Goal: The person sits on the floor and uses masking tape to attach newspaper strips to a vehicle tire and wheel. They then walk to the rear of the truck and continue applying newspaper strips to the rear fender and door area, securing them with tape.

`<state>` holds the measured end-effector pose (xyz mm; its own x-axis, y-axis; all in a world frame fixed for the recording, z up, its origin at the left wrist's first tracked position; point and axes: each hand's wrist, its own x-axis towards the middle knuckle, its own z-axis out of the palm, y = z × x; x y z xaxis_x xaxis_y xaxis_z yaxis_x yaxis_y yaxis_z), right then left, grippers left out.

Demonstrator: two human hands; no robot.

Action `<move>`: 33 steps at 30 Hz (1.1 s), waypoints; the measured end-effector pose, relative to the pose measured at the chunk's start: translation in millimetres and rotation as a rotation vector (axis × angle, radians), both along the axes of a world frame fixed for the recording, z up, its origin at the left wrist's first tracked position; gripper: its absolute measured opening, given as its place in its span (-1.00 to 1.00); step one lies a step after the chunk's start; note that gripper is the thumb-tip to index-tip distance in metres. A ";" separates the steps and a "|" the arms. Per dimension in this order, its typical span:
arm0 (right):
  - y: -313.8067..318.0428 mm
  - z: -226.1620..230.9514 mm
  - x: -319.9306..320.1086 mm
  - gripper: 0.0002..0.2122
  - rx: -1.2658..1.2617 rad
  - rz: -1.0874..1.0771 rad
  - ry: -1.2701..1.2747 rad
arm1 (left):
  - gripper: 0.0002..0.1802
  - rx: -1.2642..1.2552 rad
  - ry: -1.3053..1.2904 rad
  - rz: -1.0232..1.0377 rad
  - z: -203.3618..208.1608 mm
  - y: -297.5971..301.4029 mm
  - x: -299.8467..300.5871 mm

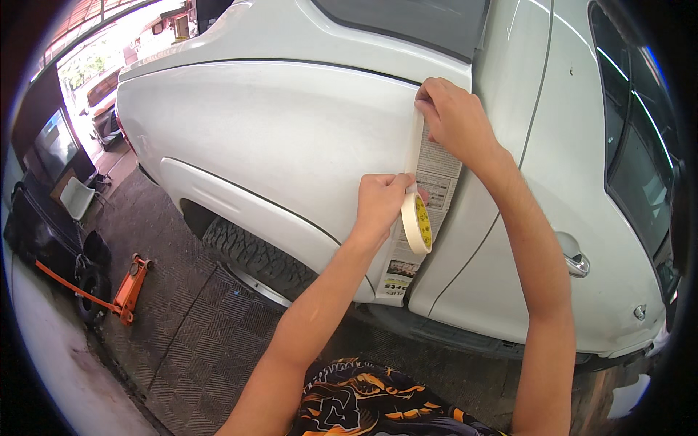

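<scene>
A strip of newspaper (439, 169) hangs down along the rear edge of the white truck's (291, 123) bed panel, beside the gap to the cab. Pale masking tape runs down the paper's left edge. My right hand (456, 120) is at the top of the strip, its thumb and fingers pinched on the tape's upper end near the panel's top edge. Lower down, my left hand (383, 203) is closed on the tape by the roll of masking tape (414, 224), which hangs just below its fingers with its yellow inner core showing.
A rear tire (251, 251) stands under the wheel arch. On the floor at left is an orange floor jack (131, 291). Behind it are a white chair (76, 198) and dark items along the wall. The cab's door handle (577, 264) is to the right.
</scene>
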<state>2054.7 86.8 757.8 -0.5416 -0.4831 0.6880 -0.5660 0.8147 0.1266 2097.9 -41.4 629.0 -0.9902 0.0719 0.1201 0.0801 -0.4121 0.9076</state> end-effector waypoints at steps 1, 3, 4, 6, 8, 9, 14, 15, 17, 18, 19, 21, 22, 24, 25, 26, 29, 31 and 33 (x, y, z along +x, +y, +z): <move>0.0 0.5 0.9 -0.89 0.004 0.003 0.000 | -0.65 0.010 -0.007 0.001 0.3 0.4 0.5; 0.4 2.1 3.5 -0.89 0.001 0.000 -0.001 | -0.65 0.004 0.010 -0.011 0.2 0.5 -0.4; -1.2 1.0 2.9 -0.89 -0.002 0.006 -0.005 | -0.65 0.000 0.014 -0.011 -1.4 -0.9 -1.1; -3.5 -1.0 1.5 -0.90 -0.027 -0.001 -0.037 | -0.65 0.009 0.016 -0.003 -3.6 -2.4 -0.6; -2.2 -1.5 2.1 -0.90 -0.027 -0.005 -0.033 | -0.66 0.015 0.026 -0.009 -5.3 -1.9 -0.4; -1.4 -1.3 2.0 -0.90 -0.015 0.002 -0.013 | -0.66 0.016 0.034 -0.013 -6.4 -2.7 -1.0; 0.7 -4.0 -0.1 -0.91 -0.010 0.016 0.032 | -0.67 -0.008 0.025 -0.019 -4.2 -1.6 -2.1; 0.9 -4.4 -1.0 -0.91 0.003 0.011 0.054 | -0.68 -0.009 0.012 -0.022 -2.1 -1.4 -2.8; -0.2 -6.0 -2.6 -0.91 0.016 0.005 0.081 | -0.68 -0.015 -0.008 -0.016 1.8 -2.4 -2.7; -1.0 -7.7 -3.3 -0.90 0.016 0.002 0.086 | -0.69 -0.021 -0.015 -0.009 3.5 -2.5 -1.7; -1.4 -7.9 -3.6 -0.90 0.018 -0.001 0.096 | -0.69 -0.025 -0.018 -0.004 5.4 -2.0 -1.4; -0.8 -9.8 -4.0 -0.90 0.021 -0.007 0.104 | -0.69 -0.024 -0.048 -0.007 4.0 -0.3 -2.4; -1.7 -8.0 -4.0 -0.90 0.024 -0.007 0.114 | -0.69 -0.021 -0.057 -0.005 5.1 -1.2 -3.4; -5.3 -8.6 0.3 -0.90 -0.046 -0.003 0.047 | -0.68 -0.008 -0.045 -0.021 0.3 -5.1 -1.2; -6.3 -7.7 1.6 -0.90 -0.080 -0.002 0.022 | -0.68 -0.003 -0.031 -0.030 -0.7 -6.7 -1.1; -5.8 -8.1 2.4 -0.89 -0.106 0.008 0.008 | -0.67 -0.026 -0.016 -0.028 -2.2 -8.7 0.2; -1.6 -12.0 9.7 -0.89 -0.147 0.003 -0.003 | -0.64 -0.101 0.034 -0.019 -9.1 -15.4 10.2; 0.6 -11.3 18.2 -0.89 -0.128 -0.039 0.038 | -0.63 -0.157 0.082 -0.006 -10.7 -21.1 16.3; 5.7 -8.6 26.1 -0.91 -0.125 -0.040 0.098 | -0.62 -0.298 0.135 0.017 2.7 -26.4 30.5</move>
